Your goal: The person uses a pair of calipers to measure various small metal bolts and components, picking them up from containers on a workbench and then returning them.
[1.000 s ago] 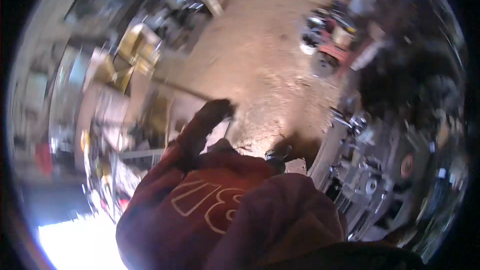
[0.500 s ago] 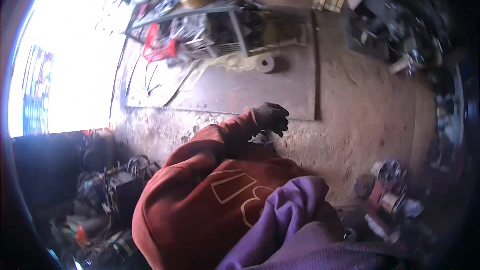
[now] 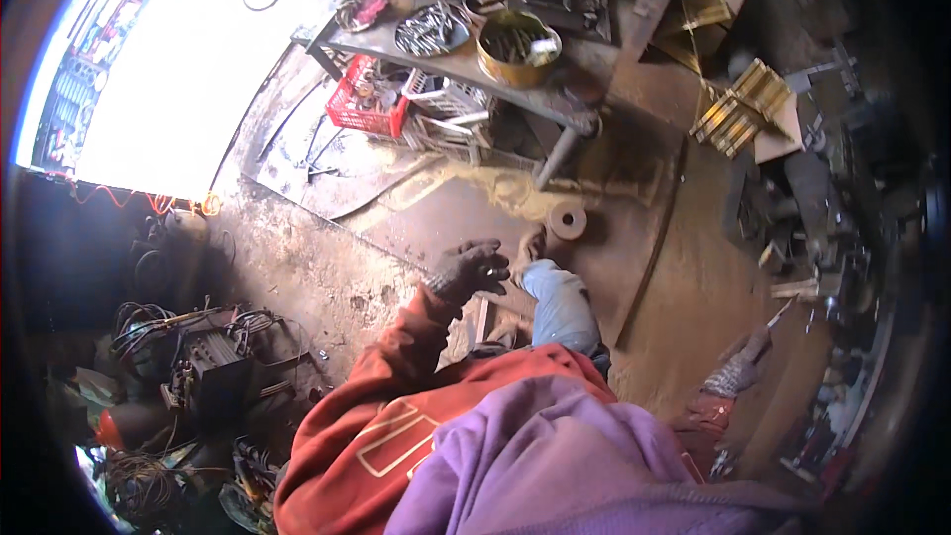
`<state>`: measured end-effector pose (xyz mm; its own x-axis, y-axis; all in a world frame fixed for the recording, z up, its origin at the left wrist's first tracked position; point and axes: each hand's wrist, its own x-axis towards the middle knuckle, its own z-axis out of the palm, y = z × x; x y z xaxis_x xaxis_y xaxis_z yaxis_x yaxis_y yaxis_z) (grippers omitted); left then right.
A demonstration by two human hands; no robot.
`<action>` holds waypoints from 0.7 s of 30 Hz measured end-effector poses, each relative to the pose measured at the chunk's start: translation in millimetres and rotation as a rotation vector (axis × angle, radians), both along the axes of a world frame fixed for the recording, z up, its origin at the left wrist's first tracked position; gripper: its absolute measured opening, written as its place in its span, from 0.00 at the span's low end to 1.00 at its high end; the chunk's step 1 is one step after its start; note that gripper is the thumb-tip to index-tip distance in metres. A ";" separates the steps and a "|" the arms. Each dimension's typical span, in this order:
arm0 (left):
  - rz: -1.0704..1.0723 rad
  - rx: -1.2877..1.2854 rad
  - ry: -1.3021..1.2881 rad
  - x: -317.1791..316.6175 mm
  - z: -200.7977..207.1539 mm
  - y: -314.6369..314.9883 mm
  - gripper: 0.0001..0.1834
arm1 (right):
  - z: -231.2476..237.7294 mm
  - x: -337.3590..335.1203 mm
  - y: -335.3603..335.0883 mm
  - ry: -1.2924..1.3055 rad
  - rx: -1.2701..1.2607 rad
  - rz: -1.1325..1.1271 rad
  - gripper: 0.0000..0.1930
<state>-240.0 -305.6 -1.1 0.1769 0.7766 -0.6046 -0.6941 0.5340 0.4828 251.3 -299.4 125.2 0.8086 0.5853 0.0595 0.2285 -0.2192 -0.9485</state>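
Observation:
My left hand [image 3: 471, 272], in a dark glove, hangs in front of me above the floor. Its fingers are bent but apart, and I make out nothing held in them. Just beyond it is my jean-clad leg [image 3: 560, 302]. A thick grey ring-shaped roll [image 3: 568, 221] rests on the floor sheet next to my foot. Out to the right, my right hand [image 3: 738, 365] wears a greyish glove and points toward a cluttered bench. A thin pale rod [image 3: 781, 313] sticks out from its closed fingers; what kind of tool it is cannot be made out.
A metal table [image 3: 396, 45] at the far side bears bowls, a yellow tub [image 3: 517, 50] and metal parts. A red crate [image 3: 365, 104] stands beneath it. Brass-coloured bars [image 3: 743, 107] lie at the far right. Machinery with cables [image 3: 213, 362] fills the left side.
The view has swung, showing more of the table. My right hand, hidden before, is now visible on the right with a thin rod. My left hand appears further left, and my leg shows.

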 end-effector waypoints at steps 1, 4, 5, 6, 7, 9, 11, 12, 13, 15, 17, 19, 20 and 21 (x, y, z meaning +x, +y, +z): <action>0.030 -0.003 -0.015 -5.9 -1.1 14.4 0.22 | 0.2 -2.2 31.2 0.017 -0.021 0.114 0.21; 0.025 0.006 0.068 -27.3 16.6 56.6 0.25 | -43.3 -8.7 148.2 0.065 0.125 0.389 0.21; 0.012 0.022 0.072 -32.6 17.0 77.2 0.25 | -68.6 -2.1 198.5 0.184 0.225 0.450 0.21; 0.074 0.033 0.114 -37.3 36.9 89.4 0.25 | -74.1 -29.0 234.3 0.239 0.244 0.527 0.20; 0.108 0.025 0.073 -42.5 57.8 103.3 0.25 | -76.2 -53.8 264.4 0.293 0.264 0.601 0.20; 0.158 0.057 0.060 -53.7 84.6 128.0 0.25 | -35.0 -163.0 316.6 0.038 0.243 0.835 0.20; 0.175 0.043 0.061 -58.9 91.6 161.0 0.25 | -17.7 -209.1 347.9 0.009 0.226 0.961 0.19; 0.179 0.034 0.065 -64.3 94.1 180.1 0.24 | -7.7 -234.4 362.8 -0.005 0.199 1.012 0.19; 0.204 0.056 0.028 -71.3 97.3 191.4 0.23 | 5.5 -262.0 364.9 -0.009 0.113 1.045 0.18; 0.236 0.102 -0.081 -80.1 97.6 216.3 0.21 | 21.0 -293.5 377.6 -0.029 -0.008 1.174 0.17; 0.283 0.144 -0.184 -90.0 93.3 238.0 0.19 | 34.6 -342.2 378.3 -0.204 0.091 1.206 0.17; 0.360 0.092 -0.360 -92.0 86.9 258.6 0.16 | 44.2 -369.4 380.3 -0.258 0.136 1.314 0.18; 0.368 0.124 -0.424 -91.4 84.3 264.0 0.17 | 45.9 -376.8 382.2 -0.309 0.142 1.388 0.19; 0.376 0.159 -0.481 -95.0 81.5 272.4 0.17 | 41.3 -385.4 387.8 -0.380 0.141 1.418 0.19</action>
<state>-335.0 -33.3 80.4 0.0972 0.9125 -0.3975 -0.9796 0.1582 0.1236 -134.1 88.4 166.6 -0.4990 0.8284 0.2545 0.4031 0.4818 -0.7781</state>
